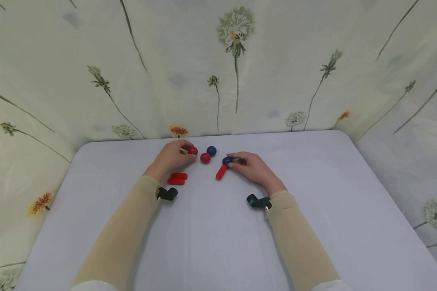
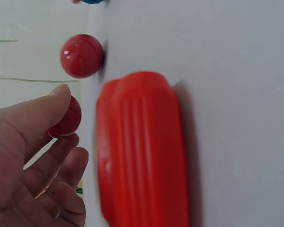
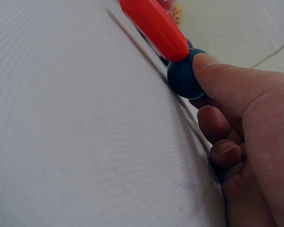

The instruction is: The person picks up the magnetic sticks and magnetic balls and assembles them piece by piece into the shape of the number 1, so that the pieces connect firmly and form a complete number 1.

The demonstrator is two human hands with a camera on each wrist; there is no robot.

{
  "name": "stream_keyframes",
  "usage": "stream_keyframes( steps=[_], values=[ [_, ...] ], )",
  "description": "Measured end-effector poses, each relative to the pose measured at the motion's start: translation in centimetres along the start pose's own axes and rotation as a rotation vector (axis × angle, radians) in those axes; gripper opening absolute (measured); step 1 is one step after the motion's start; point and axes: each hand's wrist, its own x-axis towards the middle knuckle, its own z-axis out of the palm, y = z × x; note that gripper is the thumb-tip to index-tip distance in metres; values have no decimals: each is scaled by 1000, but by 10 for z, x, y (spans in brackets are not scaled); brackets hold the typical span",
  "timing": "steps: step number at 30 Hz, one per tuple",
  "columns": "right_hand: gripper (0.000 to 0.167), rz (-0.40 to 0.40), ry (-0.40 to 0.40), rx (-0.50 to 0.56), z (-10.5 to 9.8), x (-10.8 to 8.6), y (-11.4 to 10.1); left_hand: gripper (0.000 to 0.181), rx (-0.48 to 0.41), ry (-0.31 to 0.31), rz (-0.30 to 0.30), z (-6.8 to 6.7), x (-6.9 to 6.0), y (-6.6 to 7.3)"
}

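A red ball (image 1: 193, 150) is pinched between the thumb and fingers of my left hand (image 1: 174, 155), near the table's far edge. My right hand (image 1: 253, 165) pinches a blue ball (image 3: 183, 80). Against that ball stands the end of a red ridged rod (image 1: 221, 172); whether they are joined I cannot tell. Between the hands, a second red ball (image 1: 205, 158) lies beside another blue ball (image 1: 211, 151). Two more red rods (image 2: 142, 151) lie side by side just in front of my left hand.
The white table (image 1: 211, 234) has its far edge against a hanging cloth (image 1: 182, 81) printed with dandelions. Each wrist carries a small dark camera, the left wrist camera (image 1: 166, 194) and the right wrist camera (image 1: 257, 201).
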Motion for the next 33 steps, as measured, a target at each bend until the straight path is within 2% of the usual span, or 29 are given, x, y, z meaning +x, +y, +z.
stream_keyframes(
  steps=[6,13,21,33],
  values=[
    [45,-4,-1,6,0,0,-2,45,-45,58,3,-6,-16,-2],
    [45,14,2,-8,0,0,-3,50,-79,110,7,-8,-42,5],
    [44,20,7,-12,0,1,-1,48,-104,145,40,-1,-64,9],
    [44,23,3,-5,0,2,0,43,-153,125,51,18,-84,7]
  ],
)
